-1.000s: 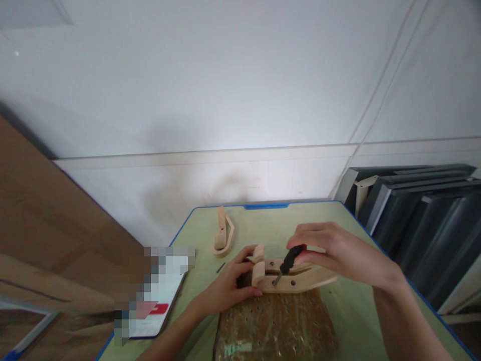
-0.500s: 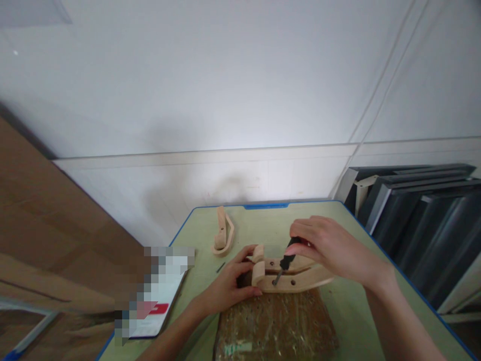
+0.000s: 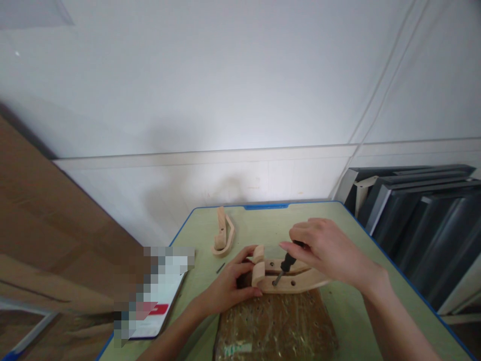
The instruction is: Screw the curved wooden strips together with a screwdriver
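Two pale wooden hook-shaped pieces (image 3: 283, 287) lie side by side on a brown tape-covered board (image 3: 278, 326). My left hand (image 3: 229, 283) is closed around their curled left ends, thumb on the near side and fingers on the far side. In my right hand (image 3: 319, 248) is a black-handled screwdriver (image 3: 288, 261), tilted with its handle up to the right. Its tip sits at the left hole of the nearer piece; another hole shows to the right of it. The right ends of the pieces are partly hidden behind my right hand.
More wooden hook pieces (image 3: 222, 233) lie at the table's back left, with a thin dark metal bit (image 3: 220, 267) nearby. A partly blurred white panel (image 3: 158, 296) rests at the left edge. Dark panels (image 3: 417, 220) lean right of the green table (image 3: 259, 225); cardboard (image 3: 56, 225) stands left.
My right hand has turned slightly around the screwdriver handle, its thumb shifting to the left. The tip stays at the same hole, and my left hand and the wooden pieces keep their place.
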A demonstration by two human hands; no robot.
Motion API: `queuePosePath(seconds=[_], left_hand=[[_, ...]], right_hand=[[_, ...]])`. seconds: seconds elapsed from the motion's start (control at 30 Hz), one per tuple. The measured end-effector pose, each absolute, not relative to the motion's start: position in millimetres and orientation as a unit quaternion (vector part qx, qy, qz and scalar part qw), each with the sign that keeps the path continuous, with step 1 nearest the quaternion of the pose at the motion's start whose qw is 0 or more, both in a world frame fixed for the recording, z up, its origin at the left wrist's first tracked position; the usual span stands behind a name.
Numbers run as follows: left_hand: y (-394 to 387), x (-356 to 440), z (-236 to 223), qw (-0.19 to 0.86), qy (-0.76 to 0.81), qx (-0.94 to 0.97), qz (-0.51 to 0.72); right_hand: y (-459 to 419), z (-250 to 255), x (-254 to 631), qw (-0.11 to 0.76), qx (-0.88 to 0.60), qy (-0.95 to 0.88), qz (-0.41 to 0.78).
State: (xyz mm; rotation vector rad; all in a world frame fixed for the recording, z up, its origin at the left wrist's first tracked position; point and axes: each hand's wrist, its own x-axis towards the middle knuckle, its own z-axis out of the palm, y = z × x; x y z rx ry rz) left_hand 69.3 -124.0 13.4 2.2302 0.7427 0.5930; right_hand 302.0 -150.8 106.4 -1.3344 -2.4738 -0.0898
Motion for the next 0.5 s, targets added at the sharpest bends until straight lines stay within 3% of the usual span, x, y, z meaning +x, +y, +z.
queuePosePath(seconds=[0.27,0.5], left_hand=[[-125.1,69.8,16.0,0.36,0.286,0.859,0.226],[-125.2,68.9,17.9,0.355,0.292,0.86,0.223]], right_hand=[[-157.7,120.9,307.6,0.184,-0.361,-0.902,0.145],[-161.3,126.2,322.4,0.23,-0.3,-0.908,0.183]])
